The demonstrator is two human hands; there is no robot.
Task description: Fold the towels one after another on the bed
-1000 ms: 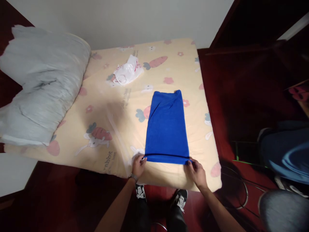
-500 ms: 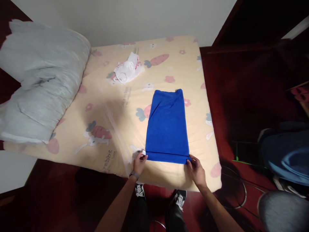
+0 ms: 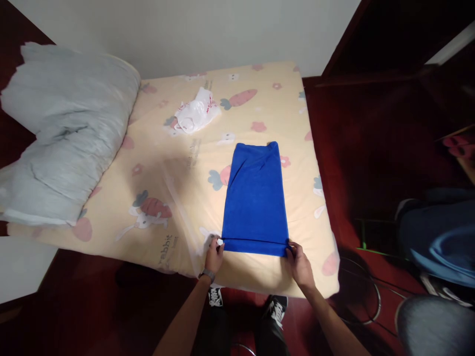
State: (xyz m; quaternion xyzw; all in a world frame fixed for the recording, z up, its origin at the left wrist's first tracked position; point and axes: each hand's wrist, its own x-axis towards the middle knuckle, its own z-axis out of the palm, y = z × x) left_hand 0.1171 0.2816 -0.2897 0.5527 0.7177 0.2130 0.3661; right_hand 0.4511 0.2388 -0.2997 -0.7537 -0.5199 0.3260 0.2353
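Observation:
A blue cloth (image 3: 255,198) lies flat on the bed (image 3: 148,163), with a narrow folded band along its near edge. At the band's left corner, my left hand (image 3: 214,256) pinches the cloth, and a small white tag shows beside the fingertips. My right hand (image 3: 300,263) is closed on the band's right corner. Both hands rest low over the bed's near edge. Slight creases cross the far end of the cloth.
A crumpled white plastic bag (image 3: 197,112) lies beyond the cloth to the left. A grey quilt (image 3: 74,133) is heaped at the bed's left end. On the right stand a blue item (image 3: 441,242) and a grey rounded seat (image 3: 434,324), with cables on the floor.
The view has shifted slightly, so the bed and cloth appear a little lower. Both hands still grip the band's corners, with the fingers slightly rearranged.

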